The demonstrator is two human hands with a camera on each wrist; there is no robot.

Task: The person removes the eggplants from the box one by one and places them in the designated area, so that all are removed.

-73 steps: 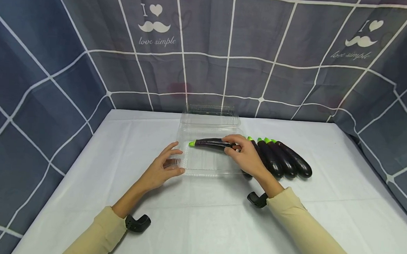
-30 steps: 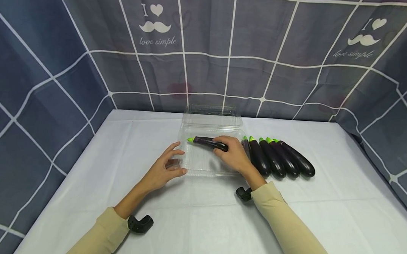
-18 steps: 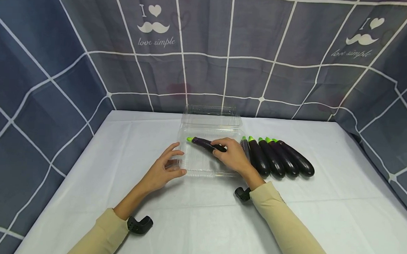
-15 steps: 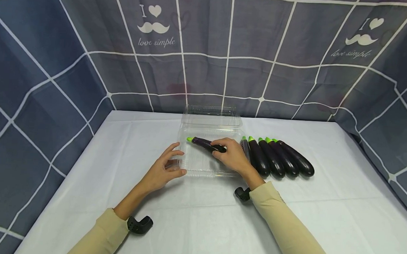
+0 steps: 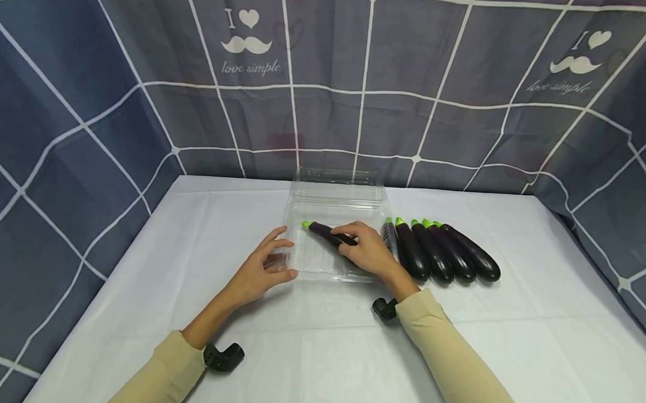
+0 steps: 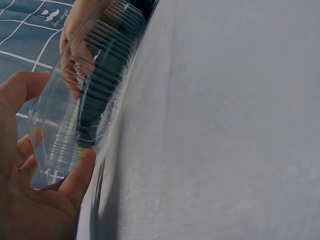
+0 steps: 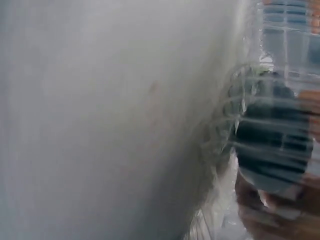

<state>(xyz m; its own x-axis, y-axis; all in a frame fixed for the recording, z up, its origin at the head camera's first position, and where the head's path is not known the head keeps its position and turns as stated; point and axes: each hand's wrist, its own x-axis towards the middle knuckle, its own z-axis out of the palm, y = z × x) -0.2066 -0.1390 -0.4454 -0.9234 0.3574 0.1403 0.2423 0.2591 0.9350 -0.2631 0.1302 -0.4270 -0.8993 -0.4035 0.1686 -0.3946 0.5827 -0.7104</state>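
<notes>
A clear plastic clamshell container (image 5: 312, 262) lies with its lid (image 5: 336, 191) folded back on the white table. My left hand (image 5: 257, 268) holds the container's left end: the thumb touches its near corner and the fingers curve over the left rim. In the left wrist view, the same hand (image 6: 30, 155) spans that end wall. Inside the container, my right hand (image 5: 367, 247) grips a dark purple eggplant (image 5: 322, 230) near its thick end, with the green stem end pointing left. The right wrist view shows the eggplant (image 7: 272, 135) blurred through the ribbed wall.
Several eggplants (image 5: 445, 252) lie side by side at the container's right, green stem ends away from me. One slimmer dark eggplant (image 5: 390, 237) shows through the container's right wall. A grey checked curtain (image 5: 326, 117) stands behind the white tablecloth (image 5: 316, 357).
My right hand has carried the eggplant left and down into the container, and its thick end has swung toward me. The left hand has stayed at the container's left end.
</notes>
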